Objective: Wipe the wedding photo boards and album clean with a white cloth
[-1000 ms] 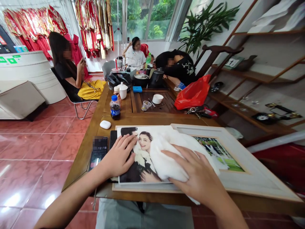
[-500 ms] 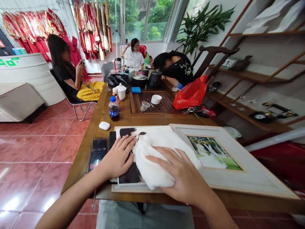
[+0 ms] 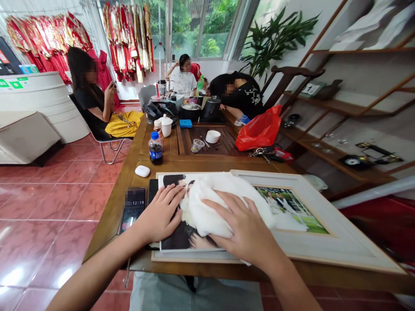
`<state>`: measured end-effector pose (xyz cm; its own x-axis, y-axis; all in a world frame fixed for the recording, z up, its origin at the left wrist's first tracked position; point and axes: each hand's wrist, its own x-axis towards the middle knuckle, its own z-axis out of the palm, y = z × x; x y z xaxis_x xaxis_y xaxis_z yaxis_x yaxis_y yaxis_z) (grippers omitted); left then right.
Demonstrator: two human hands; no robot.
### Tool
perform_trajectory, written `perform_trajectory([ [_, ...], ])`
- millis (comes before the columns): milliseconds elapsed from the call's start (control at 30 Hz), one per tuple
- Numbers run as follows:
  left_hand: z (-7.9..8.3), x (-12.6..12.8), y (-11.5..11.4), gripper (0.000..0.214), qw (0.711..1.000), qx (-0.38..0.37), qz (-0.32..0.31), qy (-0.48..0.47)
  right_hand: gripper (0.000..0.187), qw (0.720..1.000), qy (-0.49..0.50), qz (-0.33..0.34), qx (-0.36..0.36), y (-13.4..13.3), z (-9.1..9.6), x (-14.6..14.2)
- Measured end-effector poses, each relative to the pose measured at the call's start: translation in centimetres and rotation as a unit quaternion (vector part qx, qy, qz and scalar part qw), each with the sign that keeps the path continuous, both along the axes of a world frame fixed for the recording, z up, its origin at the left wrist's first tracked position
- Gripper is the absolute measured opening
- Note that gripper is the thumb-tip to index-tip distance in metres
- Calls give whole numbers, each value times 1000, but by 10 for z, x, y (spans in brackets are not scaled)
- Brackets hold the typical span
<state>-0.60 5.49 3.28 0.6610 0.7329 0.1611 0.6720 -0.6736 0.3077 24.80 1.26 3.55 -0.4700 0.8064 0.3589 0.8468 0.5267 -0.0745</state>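
My left hand (image 3: 163,212) lies flat, fingers spread, on the left part of a large photo print (image 3: 202,242) showing a couple. Bunched under my right hand (image 3: 243,226) is a fluffy white cloth (image 3: 207,207), which my curved fingers grip against the print. The cloth covers the print's middle and upper right. Beneath the print, the rim of a pale wooden frame (image 3: 194,256) shows along the near edge. Overlapping on the right lies a white-matted picture frame (image 3: 353,242) with a smaller outdoor couple photo (image 3: 292,209) in it.
Left of the print lie a phone (image 3: 133,207) and a white earbud case (image 3: 142,171). Beyond stand a dark drink bottle (image 3: 156,149), a white lidded cup (image 3: 166,126), a small white bowl (image 3: 213,136) and a red plastic bag (image 3: 259,129). Several people sit around the table's far part.
My right hand has slid the white cloth slightly up and to the right, uncovering more of the print's lower middle. My left hand stays in place.
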Motion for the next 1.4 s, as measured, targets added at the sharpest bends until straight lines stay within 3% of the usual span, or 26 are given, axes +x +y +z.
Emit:
perform_trajectory([
  [100,1,0,0,53,1000,8,-2,4,63,998,5,43,-36,0,4,-7],
  [167,1,0,0,53,1000,10,-3,4,63,998,5,37,-51,6,5,-5],
  [467,1,0,0,56,1000,-2,0,2,53,992,-9,-117,-48,54,2,24],
  [567,0,0,0,56,1000,-3,1,6,57,993,-9,-97,-65,58,6,18],
  [767,1,0,1,52,1000,8,-2,7,72,997,-6,26,-77,60,11,4],
  [867,3,0,1,54,1000,1,-3,9,69,997,-9,14,-81,64,9,9],
  [1000,4,0,0,56,1000,-13,-2,13,62,996,5,-57,-65,69,5,23],
  [1100,4,0,0,56,1000,-13,2,18,58,996,9,-71,-50,64,2,29],
  [1300,4,1,-1,55,1000,7,13,13,63,997,-5,55,-57,27,-1,39],
  [1400,6,1,-3,55,998,33,53,14,68,996,-3,68,-55,11,-1,44],
])
